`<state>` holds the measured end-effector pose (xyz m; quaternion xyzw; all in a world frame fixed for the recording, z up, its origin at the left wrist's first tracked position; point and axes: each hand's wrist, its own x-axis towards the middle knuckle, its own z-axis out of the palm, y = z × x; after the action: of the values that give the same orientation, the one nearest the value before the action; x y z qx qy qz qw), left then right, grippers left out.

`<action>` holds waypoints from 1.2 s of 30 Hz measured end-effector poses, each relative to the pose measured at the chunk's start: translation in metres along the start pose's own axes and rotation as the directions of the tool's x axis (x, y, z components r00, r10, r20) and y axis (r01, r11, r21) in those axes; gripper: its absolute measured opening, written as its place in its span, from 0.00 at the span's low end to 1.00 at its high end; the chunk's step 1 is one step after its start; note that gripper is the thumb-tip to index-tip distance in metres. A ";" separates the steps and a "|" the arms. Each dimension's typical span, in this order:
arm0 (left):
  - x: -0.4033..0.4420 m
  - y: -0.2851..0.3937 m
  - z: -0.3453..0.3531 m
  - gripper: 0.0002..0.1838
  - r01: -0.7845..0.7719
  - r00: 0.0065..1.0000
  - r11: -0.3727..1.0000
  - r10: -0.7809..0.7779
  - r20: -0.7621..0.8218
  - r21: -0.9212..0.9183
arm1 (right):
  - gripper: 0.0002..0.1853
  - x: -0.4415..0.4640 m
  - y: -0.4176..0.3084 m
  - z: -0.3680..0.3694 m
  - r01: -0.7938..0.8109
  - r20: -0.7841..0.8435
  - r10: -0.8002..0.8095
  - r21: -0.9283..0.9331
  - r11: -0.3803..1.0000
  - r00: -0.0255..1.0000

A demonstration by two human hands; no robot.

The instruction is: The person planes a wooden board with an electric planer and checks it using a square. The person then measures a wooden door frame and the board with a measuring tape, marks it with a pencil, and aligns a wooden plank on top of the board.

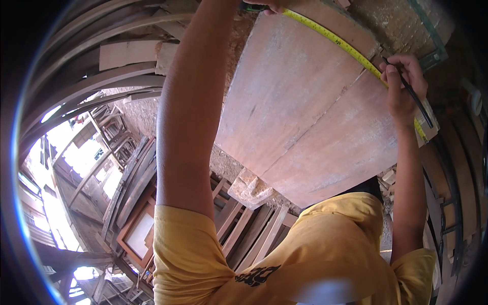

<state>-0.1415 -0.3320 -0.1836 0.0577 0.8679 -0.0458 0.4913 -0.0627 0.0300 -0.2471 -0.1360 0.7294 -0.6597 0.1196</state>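
A wide wooden board (305, 101) lies before me, with a seam running across it. A yellow tape measure (338, 42) stretches over the board, from the top edge of the view past my right hand to the board's right side. My left hand (273, 6) is mostly cut off at the top; its fingers are closed at the tape's dark case (254, 7). My right hand (406, 84) grips a dark pencil (420, 108), its upper end pointing at the board's edge. That hand also rests over the tape.
Stacked timber (122, 56) curves along the left. A framed panel (138, 231) leans at lower left. Wooden slats (254, 229) and a pale, rough block (249, 188) sit beneath the board's near edge. More planks (457, 173) stand at the right; a greenish metal bar (429, 25) is at upper right.
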 end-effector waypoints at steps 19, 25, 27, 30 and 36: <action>-0.004 0.001 0.001 0.22 -0.053 0.995 0.993 0.062 -0.079 0.110 | 0.06 0.005 -0.010 -0.010 -0.082 -0.023 0.087 0.162 0.983 0.996; -0.012 -0.002 -0.002 0.23 -0.001 1.000 0.990 -0.001 -0.015 -0.140 | 0.06 0.013 -0.006 -0.028 -0.156 0.007 0.175 0.485 0.860 0.985; -0.012 0.001 -0.004 0.23 -0.002 1.000 0.995 -0.001 -0.022 -0.100 | 0.10 0.015 0.000 -0.036 -0.172 0.036 0.191 0.615 0.769 0.981; -0.007 -0.003 -0.002 0.22 -0.032 0.999 0.997 0.031 -0.018 -0.069 | 0.08 0.008 -0.010 -0.043 -0.191 -0.047 0.252 0.522 0.832 0.967; -0.006 -0.011 0.007 0.20 -0.061 0.998 0.986 0.057 -0.029 -0.153 | 0.05 -0.017 -0.018 -0.046 -0.173 -0.031 0.183 0.211 0.962 0.983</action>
<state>-0.1343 -0.3443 -0.1818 0.0458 0.8728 0.0365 0.4846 -0.0618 0.0769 -0.2249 -0.0399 0.6685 -0.7220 0.1737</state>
